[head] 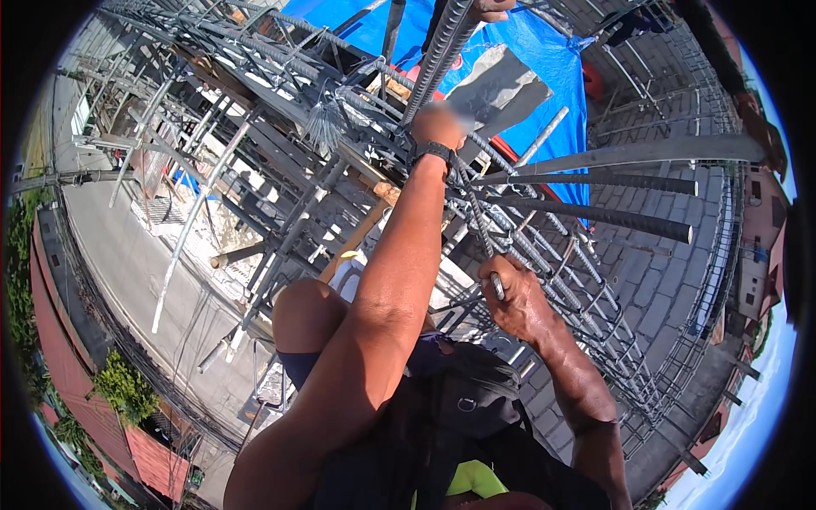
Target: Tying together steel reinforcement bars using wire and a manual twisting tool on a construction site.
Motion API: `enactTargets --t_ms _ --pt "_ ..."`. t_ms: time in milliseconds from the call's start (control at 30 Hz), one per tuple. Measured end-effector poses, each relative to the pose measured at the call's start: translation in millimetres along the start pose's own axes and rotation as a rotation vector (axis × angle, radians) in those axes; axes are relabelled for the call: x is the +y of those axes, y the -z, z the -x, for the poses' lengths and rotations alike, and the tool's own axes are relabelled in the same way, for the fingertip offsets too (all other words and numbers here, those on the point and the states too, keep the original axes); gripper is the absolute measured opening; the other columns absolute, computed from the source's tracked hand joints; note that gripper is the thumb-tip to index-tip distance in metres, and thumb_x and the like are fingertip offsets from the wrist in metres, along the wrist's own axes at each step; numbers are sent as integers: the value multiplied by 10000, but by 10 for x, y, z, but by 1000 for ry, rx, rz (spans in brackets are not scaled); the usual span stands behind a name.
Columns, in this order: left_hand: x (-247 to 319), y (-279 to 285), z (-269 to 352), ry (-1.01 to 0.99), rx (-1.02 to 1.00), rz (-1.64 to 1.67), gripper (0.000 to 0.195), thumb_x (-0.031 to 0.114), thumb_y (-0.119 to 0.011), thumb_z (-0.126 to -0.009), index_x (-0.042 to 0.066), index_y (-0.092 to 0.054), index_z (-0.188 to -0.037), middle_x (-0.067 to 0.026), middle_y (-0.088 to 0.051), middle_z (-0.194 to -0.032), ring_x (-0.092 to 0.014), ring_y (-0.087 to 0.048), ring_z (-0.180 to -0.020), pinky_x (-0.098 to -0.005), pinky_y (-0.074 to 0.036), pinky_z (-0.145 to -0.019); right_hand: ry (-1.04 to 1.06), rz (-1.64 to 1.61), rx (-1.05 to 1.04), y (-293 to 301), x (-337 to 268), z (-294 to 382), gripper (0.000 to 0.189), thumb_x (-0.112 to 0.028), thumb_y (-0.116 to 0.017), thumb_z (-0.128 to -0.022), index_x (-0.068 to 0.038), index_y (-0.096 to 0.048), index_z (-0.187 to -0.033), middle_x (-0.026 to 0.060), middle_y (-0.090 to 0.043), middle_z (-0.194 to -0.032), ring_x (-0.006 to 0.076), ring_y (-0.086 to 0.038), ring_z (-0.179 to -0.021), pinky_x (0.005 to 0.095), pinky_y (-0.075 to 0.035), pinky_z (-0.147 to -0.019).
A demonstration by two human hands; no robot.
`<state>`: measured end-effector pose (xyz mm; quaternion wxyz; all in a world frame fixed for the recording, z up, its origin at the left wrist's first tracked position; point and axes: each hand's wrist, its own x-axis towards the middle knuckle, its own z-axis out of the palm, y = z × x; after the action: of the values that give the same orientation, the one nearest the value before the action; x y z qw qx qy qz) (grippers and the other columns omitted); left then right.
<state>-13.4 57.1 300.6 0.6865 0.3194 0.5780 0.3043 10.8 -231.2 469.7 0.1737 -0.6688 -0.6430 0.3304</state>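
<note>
My right hand (517,296) is closed around the end of a thin ribbed steel bar (479,223), right of centre. That bar slants up toward a crossing of rebar. At the upper middle, my left hand (438,126), with a black band at the wrist, is at the foot of thick upright ribbed rebars (440,54); a blur covers part of it, and its grip is unclear. Just left of it hangs a bundle of thin tie wire (326,124). Several thick rebar ends (656,220) point to the right, beside a long tied rebar cage (574,287).
Another person's hand (494,9) is at the top by the upright rebars. A blue tarpaulin (561,115) spreads behind. Metal scaffold pipes (210,191) stand at left, above a road far below. A concrete block wall (644,274) lies right.
</note>
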Motion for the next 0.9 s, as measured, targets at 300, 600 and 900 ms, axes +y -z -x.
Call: enactTargets --t_ms 300,600,900 --pt "-126 114 -222 -658 23 -661 354 229 -460 -1004 -28 -614 -816 -175 -706 -696 -234 -676 -524 -350 -522 -453 68 -431 45 -299 62 -80 178 78 -587 -908 -34 -496 -1013 217 -567 -950 286 -647 -805 400 -538 -732" --pt "-104 -124 -61 140 125 192 350 204 -476 -994 -36 -595 -769 -165 -651 -634 -256 -607 -467 -368 -452 -391 -37 613 -349 -75 190 -84 257 -57 -574 -887 -132 -587 -1132 220 -521 -975 396 -679 -806 468 -568 -638" --pt "-218 -289 -283 56 272 514 403 248 -473 -999 -48 -579 -746 -167 -613 -613 -260 -561 -424 -380 -426 -358 -443 -2014 476 -420 55 187 712 -299 -736 -923 -157 -386 -1527 125 -636 -1193 290 -628 -1100 508 -504 -1004"
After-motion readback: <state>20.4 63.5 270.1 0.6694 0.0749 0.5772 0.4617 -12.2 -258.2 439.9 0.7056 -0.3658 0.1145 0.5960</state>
